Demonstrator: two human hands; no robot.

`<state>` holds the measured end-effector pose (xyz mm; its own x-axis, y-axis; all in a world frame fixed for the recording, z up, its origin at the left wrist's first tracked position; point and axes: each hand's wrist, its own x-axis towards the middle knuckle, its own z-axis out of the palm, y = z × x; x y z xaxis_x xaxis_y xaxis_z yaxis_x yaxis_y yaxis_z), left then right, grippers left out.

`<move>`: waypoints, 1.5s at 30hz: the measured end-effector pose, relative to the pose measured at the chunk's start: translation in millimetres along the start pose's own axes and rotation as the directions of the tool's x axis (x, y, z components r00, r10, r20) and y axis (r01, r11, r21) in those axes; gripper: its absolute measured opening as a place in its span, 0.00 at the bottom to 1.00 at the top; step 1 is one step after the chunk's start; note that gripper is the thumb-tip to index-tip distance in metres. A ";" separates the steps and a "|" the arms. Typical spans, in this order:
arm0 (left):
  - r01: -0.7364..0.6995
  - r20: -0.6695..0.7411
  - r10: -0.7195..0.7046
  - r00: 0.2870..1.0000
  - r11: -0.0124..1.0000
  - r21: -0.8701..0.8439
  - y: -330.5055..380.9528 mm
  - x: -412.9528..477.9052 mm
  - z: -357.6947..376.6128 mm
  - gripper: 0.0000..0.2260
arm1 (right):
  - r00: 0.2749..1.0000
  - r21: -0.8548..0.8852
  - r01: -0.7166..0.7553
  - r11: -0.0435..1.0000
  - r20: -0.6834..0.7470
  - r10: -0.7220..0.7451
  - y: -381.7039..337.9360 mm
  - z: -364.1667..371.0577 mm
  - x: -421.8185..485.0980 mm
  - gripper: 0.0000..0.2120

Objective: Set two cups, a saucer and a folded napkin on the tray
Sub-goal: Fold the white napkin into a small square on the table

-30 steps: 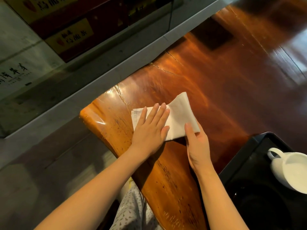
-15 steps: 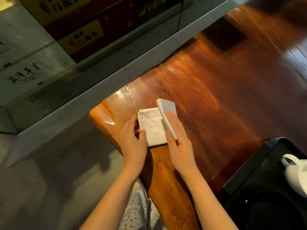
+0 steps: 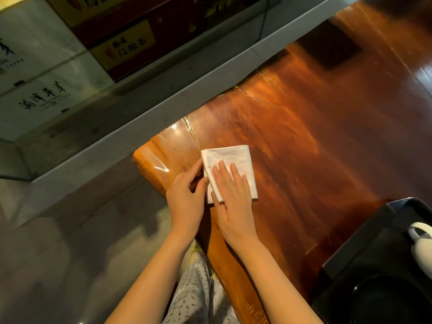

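A white napkin [image 3: 228, 157] lies folded into a small rectangle near the left corner of the glossy wooden table [image 3: 315, 141]. My right hand [image 3: 230, 195] lies flat on it with fingers spread. My left hand [image 3: 187, 195] pinches the napkin's left edge between thumb and fingers. At the lower right sits a black tray [image 3: 364, 260]. A white cup [image 3: 422, 249] with its handle toward me stands in the tray, cut off by the frame edge. A dark round saucer [image 3: 383, 298] shows faintly in the tray's near part.
The table's rounded left corner [image 3: 149, 160] drops off to a grey floor. Beyond the table's far edge runs a grey ledge [image 3: 163, 108] in front of glass with printed boxes behind it.
My right hand has laid the raised half of the napkin over and now presses it flat. My left hand shifted from pressing on top to pinching the left edge.
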<state>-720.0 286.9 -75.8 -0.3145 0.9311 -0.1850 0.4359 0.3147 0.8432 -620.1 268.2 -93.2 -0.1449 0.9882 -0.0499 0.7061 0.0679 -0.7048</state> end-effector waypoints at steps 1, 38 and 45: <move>0.005 0.003 -0.005 1.000 1.000 0.001 -0.6 0.9 -0.7 0.17 | 1.000 -0.037 -0.011 0.999 -0.001 0.011 -2.3 0.9 1.2 0.32; -0.533 0.372 0.382 0.846 0.618 0.577 -13.0 42.5 19.4 0.22 | 0.991 -0.574 0.109 0.811 0.129 -0.042 28.0 -20.9 50.7 0.28; -0.522 0.404 0.330 0.853 0.509 0.685 -12.0 46.4 23.2 0.23 | 0.991 -0.645 0.095 0.759 0.137 -0.008 40.4 -30.6 39.7 0.32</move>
<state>-720.3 330.6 -106.2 0.2165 0.9727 -0.0833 0.9633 -0.1990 0.1802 -576.2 314.4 -102.0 -0.2437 0.9596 -0.1407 0.9687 0.2338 -0.0834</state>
